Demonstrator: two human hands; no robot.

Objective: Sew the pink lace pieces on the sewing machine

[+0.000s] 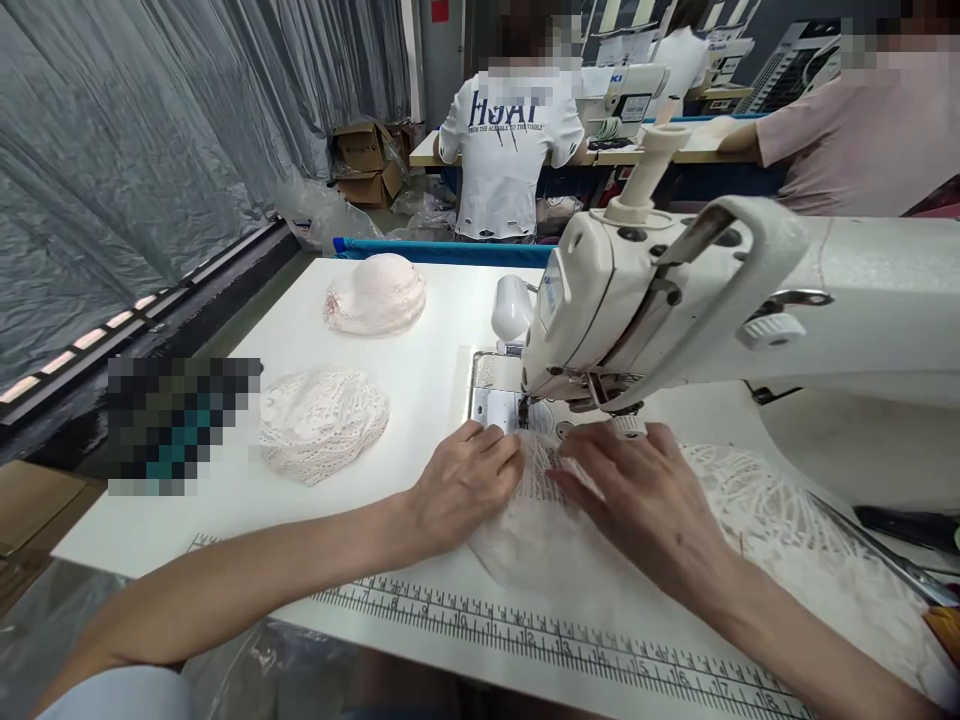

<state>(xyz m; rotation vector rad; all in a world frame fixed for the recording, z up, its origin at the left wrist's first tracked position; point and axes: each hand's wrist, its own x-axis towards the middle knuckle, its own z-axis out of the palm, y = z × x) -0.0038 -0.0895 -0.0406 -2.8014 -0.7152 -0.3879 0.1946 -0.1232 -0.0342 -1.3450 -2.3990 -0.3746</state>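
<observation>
At the bench's front edge, left hand (465, 485) and right hand (645, 500) are lying flat, fingers spread, pressing the lace piece (540, 500) under the sewing machine (675, 300) needle, mid-seam; feeding needs even guidance.

place: we sit in a garment sewing workshop | evidence: industrial sewing machine (675, 310) just above our hands | white worktable (420, 370) with printed ruler (555, 635) along its near edge | lace pieces (324, 420) stacked beside | more machines (630, 90) and two workers beyond | cardboard boxes (364, 160) far left
</observation>
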